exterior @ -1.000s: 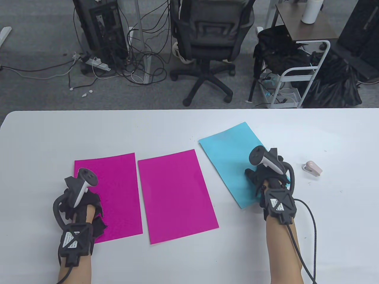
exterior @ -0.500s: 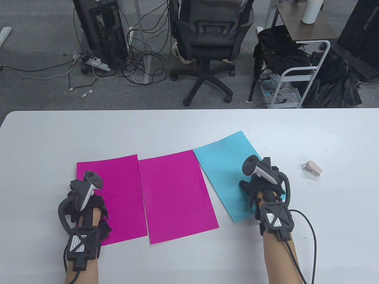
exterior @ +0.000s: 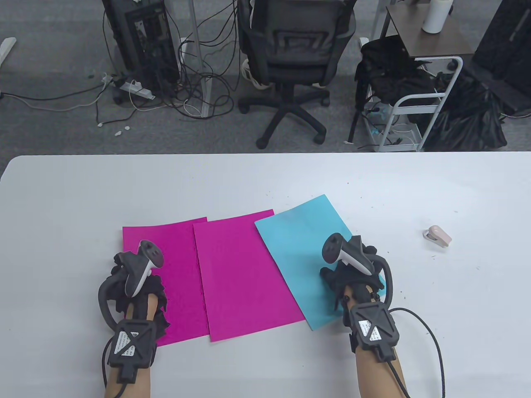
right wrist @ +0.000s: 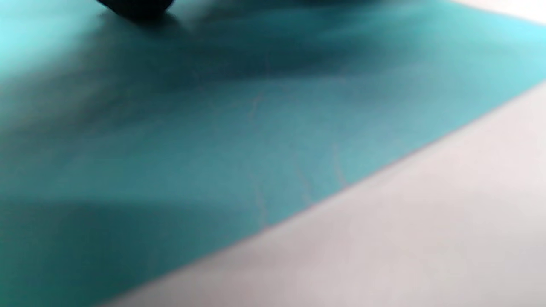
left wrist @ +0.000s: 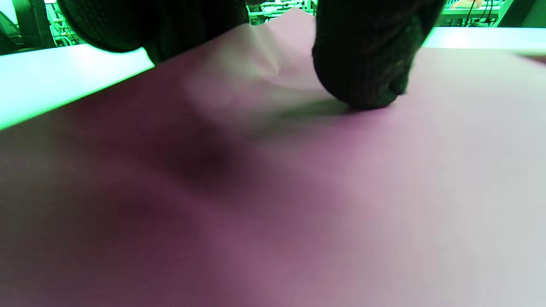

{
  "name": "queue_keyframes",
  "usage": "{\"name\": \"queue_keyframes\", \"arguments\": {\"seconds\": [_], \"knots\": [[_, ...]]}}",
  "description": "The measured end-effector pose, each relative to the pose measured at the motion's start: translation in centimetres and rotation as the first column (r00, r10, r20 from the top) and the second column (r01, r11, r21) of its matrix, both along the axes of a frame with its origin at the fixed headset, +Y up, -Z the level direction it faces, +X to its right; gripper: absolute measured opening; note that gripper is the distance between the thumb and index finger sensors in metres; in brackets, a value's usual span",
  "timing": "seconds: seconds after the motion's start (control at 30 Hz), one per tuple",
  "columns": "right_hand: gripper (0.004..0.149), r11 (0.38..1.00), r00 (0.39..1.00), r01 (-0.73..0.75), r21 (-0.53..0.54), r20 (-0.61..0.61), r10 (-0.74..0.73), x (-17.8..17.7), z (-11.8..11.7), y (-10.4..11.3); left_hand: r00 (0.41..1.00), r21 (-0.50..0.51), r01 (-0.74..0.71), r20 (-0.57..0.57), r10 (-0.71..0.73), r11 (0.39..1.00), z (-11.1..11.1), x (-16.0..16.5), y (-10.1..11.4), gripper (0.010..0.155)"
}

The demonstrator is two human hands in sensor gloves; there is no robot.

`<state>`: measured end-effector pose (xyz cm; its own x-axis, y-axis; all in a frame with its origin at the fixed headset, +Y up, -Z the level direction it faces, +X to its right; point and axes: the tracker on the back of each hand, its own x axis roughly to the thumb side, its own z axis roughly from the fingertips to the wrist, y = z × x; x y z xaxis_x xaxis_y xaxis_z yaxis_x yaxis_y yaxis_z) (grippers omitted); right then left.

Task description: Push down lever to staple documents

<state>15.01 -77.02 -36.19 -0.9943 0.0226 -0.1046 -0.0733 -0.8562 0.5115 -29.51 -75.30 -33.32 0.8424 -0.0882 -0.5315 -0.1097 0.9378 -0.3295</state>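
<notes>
Grey-carpeted office floor at the back, with a black mesh swivel chair [exterior: 290, 54], a black computer tower [exterior: 145, 37] trailing cables, and a white wire cart [exterior: 415, 120].

Nearer, filling the lower half of the table view: broad white table [exterior: 265, 182].

On it, in a row, three sheets of paper. Left magenta rectangular sheet [exterior: 178, 290], its right edge tucked under the middle magenta rectangular sheet [exterior: 244, 273]. Cyan rectangular sheet [exterior: 298, 240], tilted, lying over the middle one's right edge. Overlapped only at the margins, nowhere near a squared stack.

Left hand [exterior: 135, 282] in a black sensor glove, resting on the left magenta sheet; in the left wrist view a gloved fingertip [left wrist: 362, 76] pressed down onto the paper, nothing clasped. Right hand [exterior: 352, 277], likewise gloved, laid on the lower right part of the cyan sheet; fingers mostly hidden under the tracker from above, but a dark fingertip [right wrist: 136, 6] touching the paper at the top edge of the right wrist view. No grasp apparent there either, just flat contact.

Small pale pink stapler [exterior: 437, 237], lying on bare table well apart from the sheets, right of the right hand, untouched.

Judged progress: early. Gathering of documents under way at best. Left to do: stacking and aligning the three sheets, fetching the stapler, seating a corner in its mouth, pushing the lever down.
</notes>
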Motion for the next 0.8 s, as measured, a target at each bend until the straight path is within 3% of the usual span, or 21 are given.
{"name": "queue_keyframes", "arguments": {"seconds": [0.2, 0.37, 0.6, 0.7, 0.8], "knots": [[0.091, 1.000, 1.000, -0.014, 0.001, -0.017, 0.014, -1.7, 1.5, -0.1, 0.996, 0.085, -0.079, 0.037, 0.076, 0.993, 0.5, 0.7, 0.4, 0.090], [0.091, 1.000, 1.000, -0.014, 0.017, -0.017, 0.014, -2.9, 2.4, -0.2, 0.951, 0.162, -0.309, 0.061, 0.303, 0.937, 1.1, 1.0, 0.6, 0.074], [0.090, 0.999, 0.999, -0.005, 0.051, -0.048, 0.008, -4.9, 3.6, -0.3, 0.780, 0.213, -0.625, 0.126, 0.613, 0.751, 1.7, 2.1, 0.8, 0.058], [0.091, 0.999, 0.997, -0.017, 0.043, -0.074, 0.020, -5.8, 3.8, -0.2, 0.687, 0.144, -0.727, 0.151, 0.711, 0.672, 1.8, 3.3, 0.3, 0.052], [0.090, 0.999, 0.995, -0.008, 0.053, -0.100, 0.014, -6.8, 3.9, -0.2, 0.644, 0.099, -0.764, 0.179, 0.744, 0.637, 1.8, 4.5, 0.1, 0.049]]}}
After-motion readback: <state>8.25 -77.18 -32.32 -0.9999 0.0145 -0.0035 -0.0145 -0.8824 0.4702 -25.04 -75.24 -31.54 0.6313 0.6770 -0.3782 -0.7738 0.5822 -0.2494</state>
